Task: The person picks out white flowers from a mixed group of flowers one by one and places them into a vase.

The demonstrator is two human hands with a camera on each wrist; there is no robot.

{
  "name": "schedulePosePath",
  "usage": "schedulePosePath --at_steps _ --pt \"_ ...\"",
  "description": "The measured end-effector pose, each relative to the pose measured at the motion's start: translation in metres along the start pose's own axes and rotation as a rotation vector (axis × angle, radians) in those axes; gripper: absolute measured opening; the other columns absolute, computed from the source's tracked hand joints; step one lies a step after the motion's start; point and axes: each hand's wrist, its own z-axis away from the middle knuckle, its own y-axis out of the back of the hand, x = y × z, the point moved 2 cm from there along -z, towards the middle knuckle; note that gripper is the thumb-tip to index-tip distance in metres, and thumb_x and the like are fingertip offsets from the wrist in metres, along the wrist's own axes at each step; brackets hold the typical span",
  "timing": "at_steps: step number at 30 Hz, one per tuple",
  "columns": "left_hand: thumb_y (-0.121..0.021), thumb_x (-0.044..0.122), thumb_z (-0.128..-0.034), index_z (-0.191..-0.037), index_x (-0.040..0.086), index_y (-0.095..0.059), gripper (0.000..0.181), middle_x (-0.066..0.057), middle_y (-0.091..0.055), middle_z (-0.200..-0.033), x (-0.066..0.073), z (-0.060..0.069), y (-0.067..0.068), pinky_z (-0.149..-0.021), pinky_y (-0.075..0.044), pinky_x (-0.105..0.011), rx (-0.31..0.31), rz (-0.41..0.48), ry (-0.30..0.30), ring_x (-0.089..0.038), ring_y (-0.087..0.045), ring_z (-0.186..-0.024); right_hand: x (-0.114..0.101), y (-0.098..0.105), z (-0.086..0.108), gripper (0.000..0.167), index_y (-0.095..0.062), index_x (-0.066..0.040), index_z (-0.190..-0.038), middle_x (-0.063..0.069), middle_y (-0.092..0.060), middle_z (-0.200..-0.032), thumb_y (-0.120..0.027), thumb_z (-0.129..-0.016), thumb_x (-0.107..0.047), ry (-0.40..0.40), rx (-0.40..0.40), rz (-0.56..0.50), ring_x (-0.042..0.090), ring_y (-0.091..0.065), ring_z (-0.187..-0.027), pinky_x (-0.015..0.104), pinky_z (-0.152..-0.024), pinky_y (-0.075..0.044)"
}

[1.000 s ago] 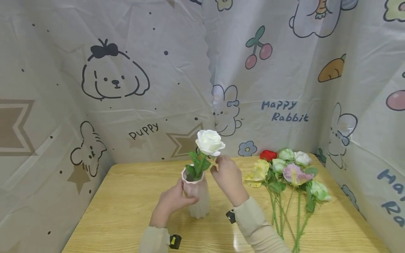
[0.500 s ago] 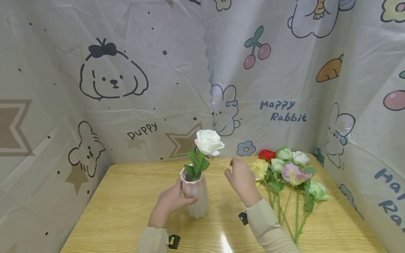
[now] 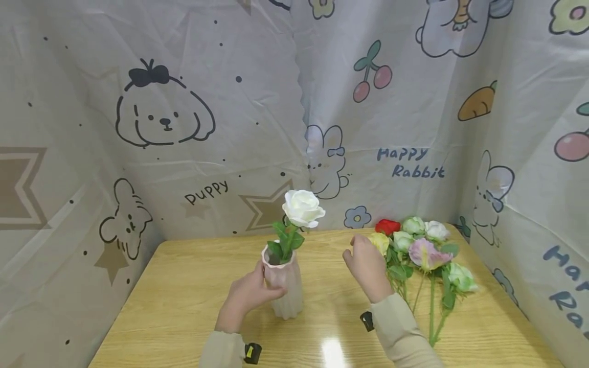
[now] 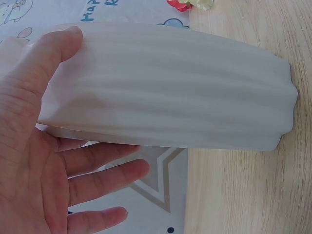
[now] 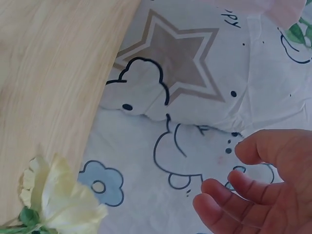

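Note:
In the head view, a pale pinkish fluted vase [image 3: 286, 291] stands upright on the wooden table, with one white rose [image 3: 303, 208] and its green leaves rising from the mouth. My left hand [image 3: 247, 295] holds the vase near its rim. Seen from the left wrist, the thumb lies across the vase [image 4: 175, 87] while the fingers pass behind and beneath it. Nothing is in my right hand [image 3: 368, 267], whose fingers are loosely bent; it hovers beside a yellow flower [image 3: 380, 242], partly covering it. The right wrist view shows that yellow flower [image 5: 63, 200] apart from the fingers.
Several artificial flowers lie on the table's right side: a red flower [image 3: 388, 226], a pink-purple flower [image 3: 429, 254], pale green and white ones, stems toward me. A printed curtain [image 3: 257, 168] encloses the table [image 3: 184, 306] at the back and sides.
My right hand has moved right, from beside the white rose to the yellow flower. The left hand has stayed on the vase, and the rose has kept its place.

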Motion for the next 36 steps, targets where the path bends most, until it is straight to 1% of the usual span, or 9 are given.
schedulePosePath --at_steps 7,16,19,22,25,28,31,32,36 --pt "-0.068 0.052 -0.0679 -0.135 0.004 -0.029 0.092 -0.019 -0.054 -0.12 0.001 0.0 0.002 -0.07 -0.046 -0.049 0.004 0.002 0.002 -0.032 -0.057 -0.097 0.013 0.004 0.002 0.016 -0.055 0.003 -0.09 0.013 -0.056 -0.077 -0.056 -0.078 -0.007 -0.043 -0.047 0.005 0.026 -0.054 -0.058 0.038 -0.048 -0.044" --pt "-0.069 0.051 -0.0682 -0.136 0.003 -0.027 0.093 -0.02 -0.052 -0.122 0.002 0.0 0.003 -0.068 -0.046 -0.049 0.001 0.008 -0.001 -0.033 -0.057 -0.097 0.035 0.006 0.004 0.014 -0.054 0.007 -0.085 0.016 -0.054 -0.071 -0.055 -0.074 -0.001 -0.024 0.014 0.013 0.032 -0.054 -0.06 0.042 -0.052 -0.046" --pt "-0.069 0.051 -0.0684 -0.136 0.003 -0.027 0.093 -0.02 -0.052 -0.122 0.001 0.0 0.003 -0.069 -0.046 -0.05 0.003 0.007 -0.004 -0.033 -0.057 -0.098 0.043 0.009 0.005 0.016 -0.053 0.008 -0.087 0.017 -0.055 -0.072 -0.054 -0.074 -0.001 -0.038 0.009 0.019 0.033 -0.055 -0.06 0.043 -0.052 -0.046" --pt "-0.069 0.051 -0.0684 -0.136 0.003 -0.028 0.092 -0.019 -0.052 -0.122 0.001 0.0 0.003 -0.071 -0.045 -0.051 0.005 0.009 -0.004 -0.033 -0.057 -0.099 0.053 0.011 0.007 0.015 -0.052 0.009 -0.087 0.017 -0.054 -0.072 -0.053 -0.074 0.001 -0.053 -0.007 0.018 0.03 -0.053 -0.058 0.041 -0.051 -0.045" --pt "-0.069 0.051 -0.0684 -0.136 0.003 -0.029 0.092 -0.019 -0.052 -0.122 0.001 0.0 0.003 -0.072 -0.045 -0.052 0.005 0.014 -0.004 -0.033 -0.056 -0.099 0.063 0.011 0.009 0.008 -0.049 0.007 -0.08 0.015 -0.051 -0.067 -0.052 -0.074 0.002 -0.059 -0.018 0.005 0.024 -0.047 -0.053 0.038 -0.047 -0.042" --pt "-0.069 0.052 -0.0685 -0.136 0.003 -0.028 0.093 -0.02 -0.052 -0.122 0.001 0.0 0.003 -0.072 -0.045 -0.051 0.0 0.019 -0.006 -0.034 -0.056 -0.099 0.072 0.011 0.011 0.005 -0.048 0.004 -0.076 0.012 -0.048 -0.064 -0.052 -0.074 0.003 -0.082 -0.035 -0.008 0.022 -0.044 -0.053 0.036 -0.047 -0.04" --pt "-0.068 0.051 -0.0686 -0.137 0.003 -0.026 0.094 -0.02 -0.052 -0.122 0.0 0.001 0.002 -0.071 -0.046 -0.051 -0.005 0.022 -0.006 -0.034 -0.057 -0.098 0.081 0.011 0.014 0.006 -0.048 0.005 -0.076 0.012 -0.048 -0.064 -0.053 -0.073 0.003 -0.093 -0.045 -0.012 0.023 -0.045 -0.055 0.038 -0.049 -0.04" --pt "-0.069 0.051 -0.0686 -0.137 0.003 -0.026 0.094 -0.02 -0.051 -0.122 0.0 0.0 0.001 -0.07 -0.046 -0.051 -0.007 0.023 -0.007 -0.034 -0.057 -0.098 0.084 0.011 0.015 0.007 -0.049 0.007 -0.078 0.012 -0.049 -0.063 -0.053 -0.073 0.004 -0.088 -0.042 -0.003 0.024 -0.047 -0.054 0.039 -0.048 -0.041" --pt "-0.069 0.052 -0.0681 -0.137 0.003 -0.026 0.095 -0.02 -0.052 -0.122 -0.001 0.0 0.0 -0.07 -0.046 -0.051 -0.006 0.024 -0.008 -0.033 -0.057 -0.098 0.097 0.011 0.02 0.009 -0.048 0.011 -0.077 0.017 -0.049 -0.062 -0.055 -0.075 0.005 -0.07 -0.028 0.011 0.033 -0.053 -0.055 0.044 -0.049 -0.043"
